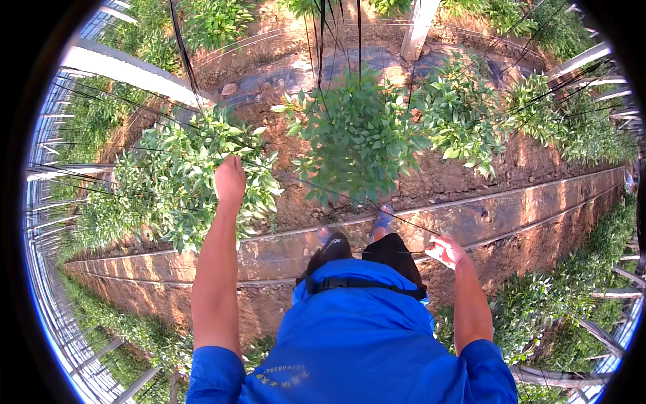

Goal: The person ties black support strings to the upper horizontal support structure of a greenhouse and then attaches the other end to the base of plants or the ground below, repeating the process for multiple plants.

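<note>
A thin dark cord (404, 220) stretches slantwise in front of my body between my two hands. My left hand (230, 178) is raised at the leafy top of a pepper-like plant (176, 187), its fingers closed around the cord. Lower and to the right, beside my hip, my right hand (446, 251) pinches the cord's other end between thumb and fingers. A second thin line near my right hand crosses over my thighs. Straight ahead stands another bushy green plant (353, 136), apart from both hands.
More dark strings (321, 45) hang from above among the plants. Pale posts (136, 70) rise at left and one white post (421, 28) at the back. I stand on a narrow strip (504, 214) with raised edges between bare soil beds. Further plants (550, 298) grow behind at right.
</note>
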`<control>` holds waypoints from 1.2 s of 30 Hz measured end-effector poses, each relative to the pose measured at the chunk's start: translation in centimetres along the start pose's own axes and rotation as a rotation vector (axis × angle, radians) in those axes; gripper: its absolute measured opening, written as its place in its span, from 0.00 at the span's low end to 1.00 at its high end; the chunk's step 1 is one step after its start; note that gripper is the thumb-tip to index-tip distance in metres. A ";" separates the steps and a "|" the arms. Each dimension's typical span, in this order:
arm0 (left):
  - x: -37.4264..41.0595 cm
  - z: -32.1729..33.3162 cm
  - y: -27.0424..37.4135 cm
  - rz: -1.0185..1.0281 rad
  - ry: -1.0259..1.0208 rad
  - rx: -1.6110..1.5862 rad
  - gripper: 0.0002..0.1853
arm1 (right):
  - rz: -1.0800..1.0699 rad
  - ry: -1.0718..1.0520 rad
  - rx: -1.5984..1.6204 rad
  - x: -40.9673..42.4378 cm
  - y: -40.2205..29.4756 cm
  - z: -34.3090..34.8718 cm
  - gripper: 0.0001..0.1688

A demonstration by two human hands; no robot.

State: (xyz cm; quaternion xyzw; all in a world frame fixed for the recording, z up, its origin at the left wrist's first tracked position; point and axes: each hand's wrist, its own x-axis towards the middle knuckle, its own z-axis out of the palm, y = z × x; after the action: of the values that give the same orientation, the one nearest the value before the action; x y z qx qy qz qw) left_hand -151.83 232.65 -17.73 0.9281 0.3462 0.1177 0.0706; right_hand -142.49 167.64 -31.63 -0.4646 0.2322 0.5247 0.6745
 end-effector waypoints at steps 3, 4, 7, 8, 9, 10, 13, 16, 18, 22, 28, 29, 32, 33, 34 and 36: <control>0.6 -0.4 -2.2 0.037 0.044 0.007 0.17 | 0.049 0.043 -0.019 -3.3 -1.5 2.4 0.10; 1.2 -1.0 -1.6 0.020 0.000 0.035 0.15 | 0.055 0.073 0.000 -4.0 -1.6 3.1 0.10; 1.9 -1.3 -1.2 0.080 -0.138 -0.085 0.11 | -0.032 0.007 0.063 -3.2 -2.0 3.6 0.05; 1.8 -1.1 -1.4 0.119 -0.185 -0.159 0.11 | -0.079 0.033 0.082 -2.2 -1.6 3.7 0.05; 0.9 0.0 -0.8 0.192 -0.147 -0.186 0.17 | -0.093 0.047 0.094 -1.1 -1.4 4.3 0.05; -0.3 0.0 0.6 0.198 -0.235 -0.313 0.21 | -0.106 0.064 0.112 0.1 -0.9 5.2 0.05; -4.9 0.3 5.4 0.225 -0.537 -0.552 0.25 | -0.092 0.157 0.195 4.4 1.1 7.3 0.06; -9.6 -1.4 10.4 0.130 -1.059 -0.756 0.24 | -0.110 0.246 0.248 5.6 1.7 12.4 0.07; -11.6 -2.7 13.2 0.182 -1.173 -0.685 0.22 | -0.147 0.244 0.246 5.8 2.3 13.9 0.07; -15.6 1.4 13.3 0.539 -0.825 -0.588 0.18 | -0.184 0.211 0.213 5.4 2.4 15.1 0.08; -17.5 -1.0 17.4 0.625 -0.715 -0.565 0.15 | -0.303 0.079 0.097 -0.1 -0.7 19.5 0.11; -17.8 -1.0 18.0 0.628 -0.700 -0.547 0.16 | -0.313 0.050 0.067 -1.1 -1.2 20.4 0.11; -18.0 -1.0 19.8 0.633 -0.605 -0.536 0.22 | -0.327 0.009 -0.002 -3.0 -2.2 22.4 0.11; -17.7 -1.5 20.4 0.627 -0.609 -0.529 0.24 | -0.328 -0.003 -0.027 -3.4 -2.3 22.8 0.11; -17.5 -1.8 20.8 0.657 -0.604 -0.518 0.25 | -0.329 -0.015 -0.054 -3.7 -2.3 23.1 0.10; -17.0 -2.3 21.1 0.716 -0.593 -0.495 0.27 | -0.328 -0.028 -0.073 -4.1 -2.4 23.9 0.10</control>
State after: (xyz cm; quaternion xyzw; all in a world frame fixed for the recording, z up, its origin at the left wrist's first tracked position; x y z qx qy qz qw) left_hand -151.67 205.73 -13.90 0.9372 -0.0656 -0.0551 0.3380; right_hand -145.86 186.38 -16.42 -0.5128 0.1246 0.4222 0.7371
